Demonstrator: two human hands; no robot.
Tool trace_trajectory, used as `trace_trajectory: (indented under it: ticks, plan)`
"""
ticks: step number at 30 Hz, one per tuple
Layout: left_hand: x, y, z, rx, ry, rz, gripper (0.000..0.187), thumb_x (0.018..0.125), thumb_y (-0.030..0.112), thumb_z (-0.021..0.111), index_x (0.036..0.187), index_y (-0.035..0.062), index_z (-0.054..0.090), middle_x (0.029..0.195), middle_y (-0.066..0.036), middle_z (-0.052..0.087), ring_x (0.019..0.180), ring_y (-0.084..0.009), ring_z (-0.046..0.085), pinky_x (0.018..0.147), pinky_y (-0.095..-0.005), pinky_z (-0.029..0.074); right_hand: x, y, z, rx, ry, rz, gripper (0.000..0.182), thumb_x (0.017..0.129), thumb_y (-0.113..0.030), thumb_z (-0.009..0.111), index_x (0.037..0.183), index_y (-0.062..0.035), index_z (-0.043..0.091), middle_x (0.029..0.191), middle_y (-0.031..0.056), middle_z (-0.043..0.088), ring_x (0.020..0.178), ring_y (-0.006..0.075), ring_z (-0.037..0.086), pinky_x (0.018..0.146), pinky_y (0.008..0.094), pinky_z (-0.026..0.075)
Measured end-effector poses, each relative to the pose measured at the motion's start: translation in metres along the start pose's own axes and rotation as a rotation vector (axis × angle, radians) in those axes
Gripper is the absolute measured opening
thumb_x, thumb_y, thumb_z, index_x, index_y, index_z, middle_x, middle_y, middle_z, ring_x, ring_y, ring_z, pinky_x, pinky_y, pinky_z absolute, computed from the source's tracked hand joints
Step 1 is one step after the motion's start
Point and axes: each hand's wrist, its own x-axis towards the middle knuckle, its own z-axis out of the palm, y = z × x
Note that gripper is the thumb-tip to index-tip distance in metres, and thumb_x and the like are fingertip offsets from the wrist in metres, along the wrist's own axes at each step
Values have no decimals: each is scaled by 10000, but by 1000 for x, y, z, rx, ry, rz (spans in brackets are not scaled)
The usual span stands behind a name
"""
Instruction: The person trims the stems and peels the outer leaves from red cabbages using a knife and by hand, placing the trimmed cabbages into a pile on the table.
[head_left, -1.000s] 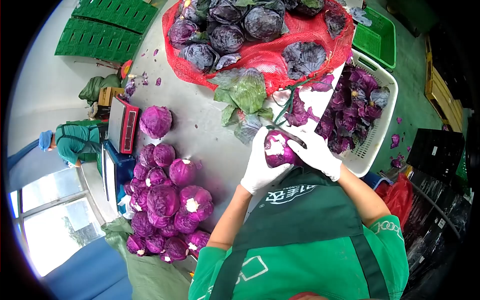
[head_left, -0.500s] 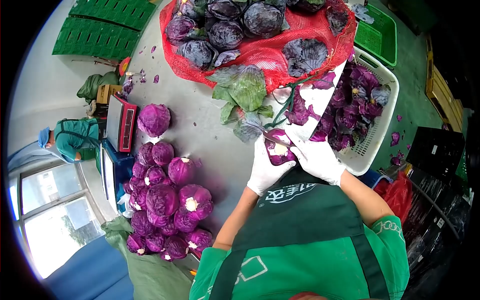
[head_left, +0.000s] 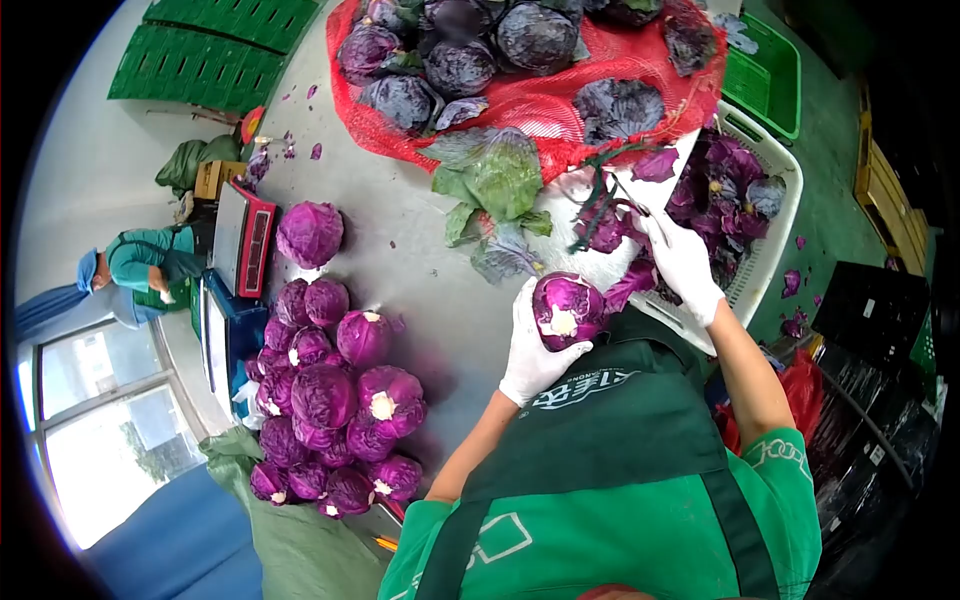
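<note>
My left hand [head_left: 535,345], in a white glove, is wrapped around a trimmed red cabbage [head_left: 570,303] in front of the apron, its pale cut stem turned toward me. My right hand [head_left: 685,262], also gloved, is closed on a knife [head_left: 628,198] whose thin blade points away over the table edge. Loose purple leaves [head_left: 605,230] lie by the blade, and another leaf [head_left: 632,283] hangs between the cabbage and the right wrist. A white crate [head_left: 785,205] full of purple leaves stands beyond the right hand.
A red mesh sack [head_left: 540,115] with untrimmed cabbages covers the table's far side, beside green outer leaves [head_left: 500,175]. Trimmed cabbages [head_left: 325,395] are piled at left near a red scale [head_left: 258,250]. A co-worker [head_left: 145,262] stands farther left. A green crate [head_left: 765,75] is at upper right.
My right hand has moved away from the cabbage, up and right toward the leaf crate, with the knife. My left hand keeps the cabbage, whose stem now faces me more fully.
</note>
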Motion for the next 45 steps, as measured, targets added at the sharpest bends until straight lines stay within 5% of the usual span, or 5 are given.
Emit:
trace_trajectory:
  ticks: [9,27,35,40,45]
  plan:
    - [5,-2,4,-21,39,-10,1158,639,340,924,1491,-38,236,1457,-261,335,1383,-391,360,1154,-472,324,-33,-74,-4,190,-361,-261,581,885,-426,694,1335,-79,576,1285,196,616,1180,328,613,995,405,491]
    - [17,20,2,-143,39,-290,1100,624,323,845,1485,-12,247,1427,-278,354,1350,-432,351,1160,-446,320,-16,-20,13,-20,22,-656,266,836,22,615,1094,30,682,931,209,701,815,354,696,733,401,554]
    - [6,-6,9,-271,128,-216,1112,657,276,861,1517,25,202,1422,-229,380,1367,-348,362,1172,-414,317,-33,-39,32,160,-305,-181,667,907,-154,707,1486,-14,406,1460,198,496,1351,339,453,1152,425,310]
    - [-12,-23,6,-196,165,-316,1205,622,366,884,1540,80,157,1473,-270,254,1394,-439,293,1167,-493,307,-31,-11,56,844,-556,213,485,919,-30,682,1361,15,489,1183,138,632,845,175,659,581,276,547]
    - [-14,-4,9,-177,287,-432,1218,649,541,874,1544,81,189,1442,-301,322,1358,-448,366,1137,-467,357,-39,-19,66,660,-485,8,441,853,24,713,1271,74,581,1163,147,659,992,211,637,919,322,507]
